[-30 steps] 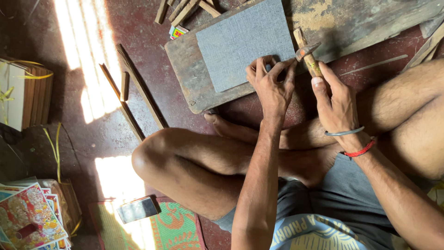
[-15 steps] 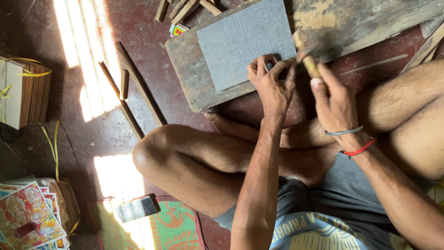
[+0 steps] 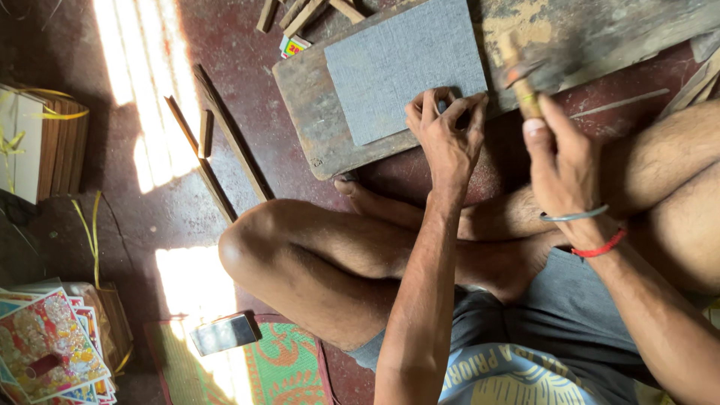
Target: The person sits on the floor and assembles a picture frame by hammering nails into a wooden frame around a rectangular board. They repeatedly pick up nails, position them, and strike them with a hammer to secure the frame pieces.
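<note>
The left hand (image 3: 444, 135) pinches something small (too tiny to identify) at the grey board's (image 3: 401, 67) edge; the right hand (image 3: 559, 161) grips a blurred hammer (image 3: 521, 79) tightly.

Wooden sticks (image 3: 217, 146): lying on the red floor (image 3: 150, 217), left of centre, in a patch of sunlight.
Wood offcuts (image 3: 300, 11): top edge of the frame.
Small colourful card (image 3: 292, 46): upper middle, just beside the offcuts.
Bundle tied with yellow strap (image 3: 41, 142): far left.
Printed pictures (image 3: 49, 349): stacked, lower left corner.
Phone (image 3: 223, 334): lower left of centre, on a green patterned mat (image 3: 277, 371).
</note>
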